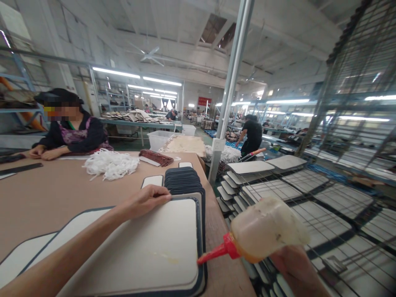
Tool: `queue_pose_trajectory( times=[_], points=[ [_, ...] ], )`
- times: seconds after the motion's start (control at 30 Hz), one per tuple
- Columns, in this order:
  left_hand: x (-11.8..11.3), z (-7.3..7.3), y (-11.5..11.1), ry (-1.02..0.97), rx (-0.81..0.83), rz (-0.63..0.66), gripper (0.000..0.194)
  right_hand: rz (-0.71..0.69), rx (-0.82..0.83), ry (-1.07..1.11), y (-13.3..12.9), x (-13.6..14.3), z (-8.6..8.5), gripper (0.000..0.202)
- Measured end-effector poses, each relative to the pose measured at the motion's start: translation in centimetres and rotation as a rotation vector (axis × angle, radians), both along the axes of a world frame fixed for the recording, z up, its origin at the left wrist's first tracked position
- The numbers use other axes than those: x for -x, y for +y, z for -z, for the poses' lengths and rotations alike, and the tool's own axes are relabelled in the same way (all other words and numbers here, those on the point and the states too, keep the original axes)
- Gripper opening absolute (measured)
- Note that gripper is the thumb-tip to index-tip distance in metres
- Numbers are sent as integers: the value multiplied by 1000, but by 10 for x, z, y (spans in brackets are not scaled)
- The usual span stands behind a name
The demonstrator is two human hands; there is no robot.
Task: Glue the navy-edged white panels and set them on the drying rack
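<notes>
My right hand [292, 262] is wrapped round a cloudy plastic glue bottle [267, 229], tilted sideways. Its red nozzle tip touches the right edge of a white panel [154, 239] with rounded corners and a dark border. A yellowish streak of glue lies on the panel's face. At the panel's upper edge, my left hand [150, 202] grips with its fingers together; part of the fingertips is hidden. Behind the panel stands a stack of dark-edged panels [184, 179]. More white panels [34, 251] lie under my left forearm.
On the brown table [102, 192] are a heap of white cord [111, 163] and a brown patterned bundle [155, 157]. A co-worker [72, 123] sits at the left. A wire rack with white panels [324, 214] stands close on my right, beyond a metal post [227, 99].
</notes>
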State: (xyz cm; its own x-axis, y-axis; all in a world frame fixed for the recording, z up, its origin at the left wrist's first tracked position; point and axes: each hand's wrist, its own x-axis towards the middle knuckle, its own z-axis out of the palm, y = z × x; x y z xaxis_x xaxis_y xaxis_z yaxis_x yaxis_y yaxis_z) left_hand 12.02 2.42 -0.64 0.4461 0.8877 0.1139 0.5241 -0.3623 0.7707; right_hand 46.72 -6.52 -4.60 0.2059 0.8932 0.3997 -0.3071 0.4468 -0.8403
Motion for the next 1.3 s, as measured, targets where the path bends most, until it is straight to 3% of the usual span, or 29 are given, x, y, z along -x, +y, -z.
queue_pose_trajectory(
  times=[0.1, 0.2, 0.47, 0.6, 0.73, 0.93, 1.13, 1.3],
  points=[
    [1, 1, 0, -32, 3, -24, 40, -100, 146, 132, -5, -4, 12, 64],
    [2, 2, 0, -38, 1, -49, 40, -80, 160, 142, -8, -3, 12, 64],
    [5, -1, -4, -101, 106, -186, 46, -75, 94, 98, -12, 4, -1, 75],
    [11, 5, -4, -162, 173, -270, 48, 44, 67, 107, -15, 10, -2, 76],
    [13, 13, -4, -243, 216, -340, 49, 120, 44, 97, -15, 14, 1, 64],
    [9, 27, -7, -416, 336, -386, 52, 103, -52, 128, -12, 14, 7, 62],
    [2, 32, -11, -515, 339, -446, 57, 141, -4, 161, -12, 22, 1, 63],
    [-2, 38, -13, -576, 382, -447, 56, 172, -147, 152, 1, 20, 4, 56]
  ],
)
